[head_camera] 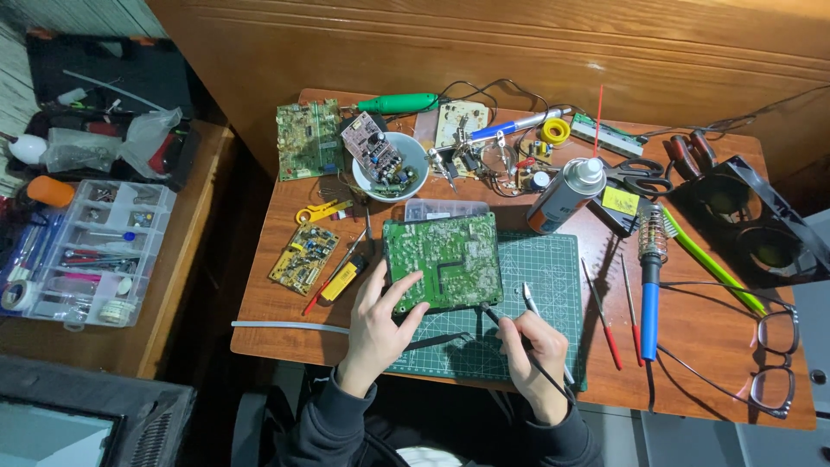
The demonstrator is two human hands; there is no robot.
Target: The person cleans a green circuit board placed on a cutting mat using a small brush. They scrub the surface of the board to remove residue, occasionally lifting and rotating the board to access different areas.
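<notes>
Two hands work over a green board (443,261) that lies solder side up on a green cutting mat (553,285) at the near middle of the wooden table (709,329). The left hand (378,324) grips the board's lower left corner, thumb on top and fingers curled under its edge. The right hand (536,350) is closed pen-fashion around a thin black probe (510,333), whose tip touches the board's lower right edge; a loose blade (529,298) lies just beside it on the mat. At ten o'clock from the board sits a small yellow board (303,257), with a yellow cutter (322,211) above it. At twelve o'clock a white bowl (419,173) holds another small circuit board (373,153), and a second green board (309,138) lies left of that. At two o'clock a spray can (566,195) rests tilted near black scissors (640,175). At three o'clock lie two red-handled picks (605,324), a blue soldering iron (648,294) and a green toothbrush (709,268). Glasses (774,355) sit at four o'clock. A clear parts box (95,251) stands well apart at nine o'clock.
</notes>
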